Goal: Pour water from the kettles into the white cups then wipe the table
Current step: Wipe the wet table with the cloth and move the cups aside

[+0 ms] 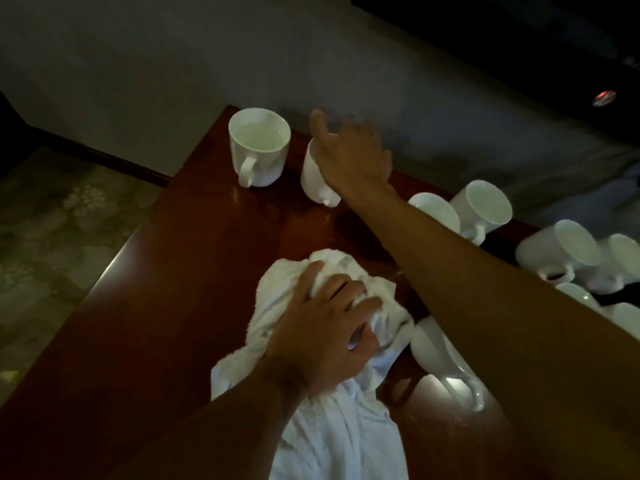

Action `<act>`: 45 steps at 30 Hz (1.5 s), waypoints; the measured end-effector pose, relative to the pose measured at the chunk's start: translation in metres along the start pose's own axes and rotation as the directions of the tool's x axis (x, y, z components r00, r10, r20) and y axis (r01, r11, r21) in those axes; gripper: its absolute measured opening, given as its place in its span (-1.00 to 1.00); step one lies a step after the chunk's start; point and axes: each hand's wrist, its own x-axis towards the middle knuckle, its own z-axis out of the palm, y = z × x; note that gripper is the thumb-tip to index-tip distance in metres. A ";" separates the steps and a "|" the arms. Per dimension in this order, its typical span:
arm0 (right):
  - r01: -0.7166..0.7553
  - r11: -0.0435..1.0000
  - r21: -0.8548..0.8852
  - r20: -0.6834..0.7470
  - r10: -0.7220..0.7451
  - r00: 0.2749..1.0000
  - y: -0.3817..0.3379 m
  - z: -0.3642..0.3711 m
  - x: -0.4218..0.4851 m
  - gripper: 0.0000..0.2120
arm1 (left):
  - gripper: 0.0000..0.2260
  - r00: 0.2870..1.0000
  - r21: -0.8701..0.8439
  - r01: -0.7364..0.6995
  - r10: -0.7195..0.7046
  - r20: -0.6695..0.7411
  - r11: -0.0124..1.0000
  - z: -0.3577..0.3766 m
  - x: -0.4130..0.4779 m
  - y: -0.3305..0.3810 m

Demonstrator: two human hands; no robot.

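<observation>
The left hand [325,327] clutches a bunched white towel [332,427] on the red-brown surface [156,289]. The right hand [353,157] reaches across and covers the mouth of a tilted cup [313,174]. Its fingers are blurred, so I cannot tell whether it grasps the cup. A full cup [258,147] stands just to the left. The right forearm crosses over a near cup [436,348], and more cups [485,206] crowd the right edge.

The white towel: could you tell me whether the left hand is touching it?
Touching. The head view shows the left hand pressing on the white towel, fingers curled into its folds.
</observation>
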 end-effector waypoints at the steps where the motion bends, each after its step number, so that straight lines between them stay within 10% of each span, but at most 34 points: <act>1: 0.012 1.000 -0.022 -0.039 -0.013 0.999 0.011 -0.006 -0.001 -0.30 | -0.66 1.000 0.000 -0.003 0.003 -0.001 1.000 -0.001 0.000 0.001; 16: -0.009 0.974 -0.227 0.350 0.090 0.932 0.129 -0.088 -0.052 -0.06 | -0.67 0.999 0.020 0.020 -0.020 0.032 1.000 -0.004 -0.001 0.004; 45: 0.303 0.953 0.023 0.403 -0.287 0.869 0.023 -0.050 -0.106 -0.10 | -0.63 0.994 0.035 -0.097 0.098 -0.041 0.995 0.000 -0.060 0.012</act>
